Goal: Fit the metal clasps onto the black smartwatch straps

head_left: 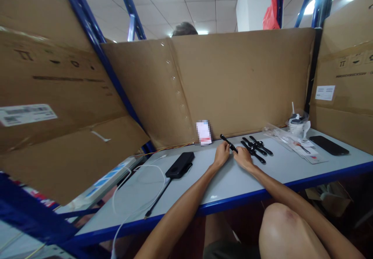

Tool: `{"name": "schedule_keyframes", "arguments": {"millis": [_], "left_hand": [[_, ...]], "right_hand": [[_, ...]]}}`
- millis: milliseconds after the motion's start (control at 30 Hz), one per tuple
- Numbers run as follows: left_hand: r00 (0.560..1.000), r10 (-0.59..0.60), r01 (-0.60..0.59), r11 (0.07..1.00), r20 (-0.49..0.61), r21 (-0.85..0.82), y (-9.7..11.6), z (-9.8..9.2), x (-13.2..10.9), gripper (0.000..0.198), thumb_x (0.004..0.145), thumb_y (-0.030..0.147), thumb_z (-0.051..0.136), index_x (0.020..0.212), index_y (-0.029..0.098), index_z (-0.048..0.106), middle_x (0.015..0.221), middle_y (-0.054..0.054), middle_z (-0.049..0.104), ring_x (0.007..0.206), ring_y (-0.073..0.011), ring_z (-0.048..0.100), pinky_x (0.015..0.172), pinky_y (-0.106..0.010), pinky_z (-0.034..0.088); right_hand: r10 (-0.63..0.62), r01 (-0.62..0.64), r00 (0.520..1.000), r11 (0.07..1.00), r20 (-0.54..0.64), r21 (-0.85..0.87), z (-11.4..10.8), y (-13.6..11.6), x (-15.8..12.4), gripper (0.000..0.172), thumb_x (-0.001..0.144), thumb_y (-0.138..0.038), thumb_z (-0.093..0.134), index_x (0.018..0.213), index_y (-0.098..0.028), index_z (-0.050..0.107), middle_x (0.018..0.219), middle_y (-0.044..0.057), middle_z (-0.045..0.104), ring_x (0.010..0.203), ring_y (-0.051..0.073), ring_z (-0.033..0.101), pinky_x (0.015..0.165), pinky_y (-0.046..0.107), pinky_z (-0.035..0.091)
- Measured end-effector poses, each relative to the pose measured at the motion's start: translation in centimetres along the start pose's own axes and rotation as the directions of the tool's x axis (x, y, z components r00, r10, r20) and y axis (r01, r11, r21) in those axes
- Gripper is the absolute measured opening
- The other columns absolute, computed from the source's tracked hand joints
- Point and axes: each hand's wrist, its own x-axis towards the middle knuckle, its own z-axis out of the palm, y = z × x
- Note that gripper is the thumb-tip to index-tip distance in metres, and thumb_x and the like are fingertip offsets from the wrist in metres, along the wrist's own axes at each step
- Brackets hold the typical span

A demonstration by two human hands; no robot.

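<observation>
Above the tabletop, my left hand [222,154] is closed on a slim, glossy black object [229,142] whose upper end points up and left. My right hand [243,158] has its fingers closed around the lower end of the same object. Part of it is hidden by my fingers, and its exact kind is unclear. Just right of my right hand lie several similar long black pieces [257,145], loosely crossed, with narrow ends and thicker middles.
A black power bank [180,165] and white cable [140,208] lie left. A blurred phone-like item [203,132] leans against the cardboard [239,84]. Rightward are clear plastic packaging [281,134], a lidded cup [296,125] and a dark phone [329,145]. A blue edge [233,203] borders the table.
</observation>
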Motion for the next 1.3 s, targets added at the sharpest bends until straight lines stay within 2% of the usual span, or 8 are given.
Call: {"name": "schedule_keyframes", "arguments": {"millis": [100,267,433,600,800,1067,1167,1300], "left_hand": [[0.992,0.116,-0.121,0.981,0.041,0.154,0.4,-0.4,-0.7,0.023,0.096,0.031,0.043,0.103,0.018,0.061,0.089,-0.007,0.072,0.082,-0.0194,0.066,0.071,-0.026,0.042],[0.988,0.102,-0.137,0.922,0.112,0.361,1.4,-1.2,-1.2,0.029,0.099,0.033,0.037,0.114,0.019,0.058,0.094,-0.011,0.072,0.086,-0.0232,0.068,0.072,-0.028,0.041],[0.983,0.125,-0.175,0.867,0.136,0.467,1.7,-1.9,-1.1,0.029,0.101,0.032,0.034,0.115,0.020,0.055,0.095,-0.011,0.072,0.085,-0.0243,0.068,0.070,-0.029,0.039],[0.994,0.048,-0.085,0.886,0.094,0.456,1.2,-2.2,-0.8,0.031,0.101,0.030,0.031,0.114,0.019,0.057,0.095,-0.013,0.072,0.085,-0.0237,0.068,0.069,-0.029,0.038],[0.976,0.105,-0.184,0.862,0.189,0.472,1.7,-1.5,-1.2,0.031,0.101,0.033,0.031,0.114,0.020,0.057,0.096,-0.013,0.072,0.087,-0.0248,0.068,0.070,-0.029,0.039],[0.994,0.049,-0.094,0.851,0.101,0.517,1.5,-2.3,-0.9,0.035,0.101,0.032,0.027,0.114,0.020,0.058,0.092,-0.013,0.072,0.085,-0.0268,0.069,0.070,-0.031,0.042],[0.987,0.021,-0.097,0.868,0.159,0.486,1.4,-2.1,-1.0,0.033,0.100,0.032,0.031,0.113,0.019,0.059,0.092,-0.014,0.072,0.085,-0.0265,0.069,0.071,-0.031,0.043],[0.972,0.069,-0.174,0.857,0.227,0.485,2.0,-1.8,-1.4,0.034,0.100,0.035,0.032,0.117,0.018,0.056,0.095,-0.016,0.071,0.089,-0.0276,0.069,0.075,-0.032,0.043]], "right_hand": [[0.036,-0.035,0.999,0.999,-0.001,0.003,-0.3,-0.1,-0.1,0.031,0.094,-0.029,0.046,0.105,-0.015,0.071,0.106,0.015,0.073,0.100,0.024,0.068,0.076,0.026,0.042],[0.049,-0.049,0.999,0.999,0.002,0.015,-0.7,-0.3,-0.3,0.031,0.094,-0.029,0.046,0.104,-0.014,0.071,0.107,0.016,0.073,0.102,0.025,0.068,0.076,0.026,0.043],[0.040,-0.041,0.999,0.999,0.011,0.014,-0.4,-0.2,-0.2,0.030,0.092,-0.029,0.048,0.104,-0.015,0.071,0.106,0.015,0.073,0.100,0.025,0.068,0.076,0.026,0.043],[0.017,-0.018,1.000,1.000,0.015,0.021,-0.3,-0.2,-0.1,0.028,0.090,-0.029,0.050,0.101,-0.016,0.072,0.103,0.013,0.074,0.099,0.024,0.068,0.076,0.025,0.042],[0.067,-0.069,0.997,0.996,0.027,0.051,-0.8,-0.4,-0.3,0.029,0.088,-0.028,0.051,0.102,-0.015,0.072,0.103,0.014,0.074,0.098,0.024,0.068,0.072,0.025,0.042],[0.035,-0.035,0.999,0.999,0.028,0.006,0.1,-0.2,0.0,0.028,0.085,-0.027,0.051,0.099,-0.017,0.072,0.104,0.014,0.074,0.098,0.025,0.068,0.073,0.026,0.043],[0.061,-0.061,0.998,0.998,0.030,0.017,0.0,-0.2,0.1,0.028,0.085,-0.027,0.051,0.101,-0.017,0.072,0.104,0.013,0.074,0.099,0.025,0.068,0.073,0.025,0.044],[0.085,-0.086,0.996,0.996,0.026,0.024,-0.3,-0.3,-0.1,0.029,0.086,-0.025,0.051,0.103,-0.016,0.073,0.104,0.014,0.074,0.099,0.025,0.068,0.073,0.025,0.044]]}}
